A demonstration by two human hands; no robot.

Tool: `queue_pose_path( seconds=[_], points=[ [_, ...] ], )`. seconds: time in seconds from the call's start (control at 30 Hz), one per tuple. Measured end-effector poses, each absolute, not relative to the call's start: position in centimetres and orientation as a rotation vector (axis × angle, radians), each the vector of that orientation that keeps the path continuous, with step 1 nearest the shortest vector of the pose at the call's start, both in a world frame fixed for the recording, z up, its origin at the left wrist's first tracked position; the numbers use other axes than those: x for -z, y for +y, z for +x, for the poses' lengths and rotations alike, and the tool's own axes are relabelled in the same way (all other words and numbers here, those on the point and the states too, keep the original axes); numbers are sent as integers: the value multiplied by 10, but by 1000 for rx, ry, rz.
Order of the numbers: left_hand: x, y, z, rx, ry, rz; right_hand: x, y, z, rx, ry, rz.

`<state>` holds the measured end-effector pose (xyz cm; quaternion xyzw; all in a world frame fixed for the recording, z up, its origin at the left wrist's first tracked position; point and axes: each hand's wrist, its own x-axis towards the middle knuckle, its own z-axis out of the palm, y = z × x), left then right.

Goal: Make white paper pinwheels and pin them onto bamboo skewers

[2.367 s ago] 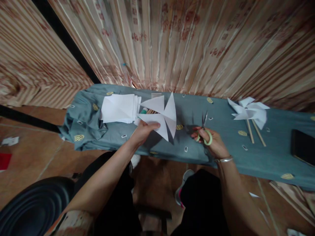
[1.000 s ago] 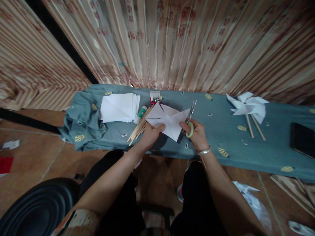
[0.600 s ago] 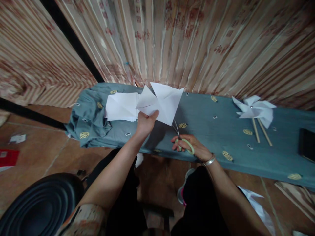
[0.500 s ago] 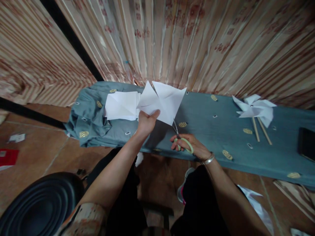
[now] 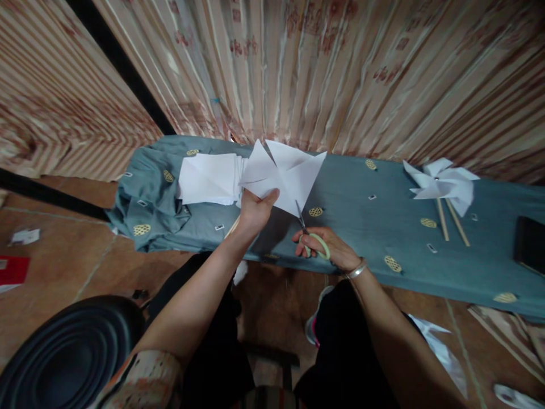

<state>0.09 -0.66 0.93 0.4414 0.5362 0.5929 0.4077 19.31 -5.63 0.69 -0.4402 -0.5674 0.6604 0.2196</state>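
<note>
My left hand [image 5: 256, 211] pinches a white sheet of paper [image 5: 293, 176] by its lower left part, thumb on top. Slits run inward from some of the sheet's edges. In my right hand [image 5: 326, 247] is a pair of scissors [image 5: 317, 243] with pale green handles. Their blades lie at the sheet's lower right corner, one over the paper. A stack of white paper squares [image 5: 208, 179] rests just left of the sheet. To the right lie white paper pinwheels [image 5: 445, 184] on wooden sticks.
A grey-green patterned cloth [image 5: 353, 193] covers the long narrow surface, bunched at its left end. Pleated curtains [image 5: 272, 68] hang behind it. A black dark-edged object [image 5: 530, 244] lies far right. A round black stool [image 5: 70, 358] stands lower left, and a red item [image 5: 12, 270] is on the floor.
The scissors have moved slightly up and left, with a blade now further over the sheet's lower right corner. My left hand keeps its hold on the paper.
</note>
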Motion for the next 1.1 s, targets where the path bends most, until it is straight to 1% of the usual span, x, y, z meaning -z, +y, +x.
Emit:
queue_pose_path(
  seconds=[1.1],
  points=[
    [-8, -9, -1, -1466, 1415, 1119, -3, -57, 189, -1852, -1457, -1223]
  ],
)
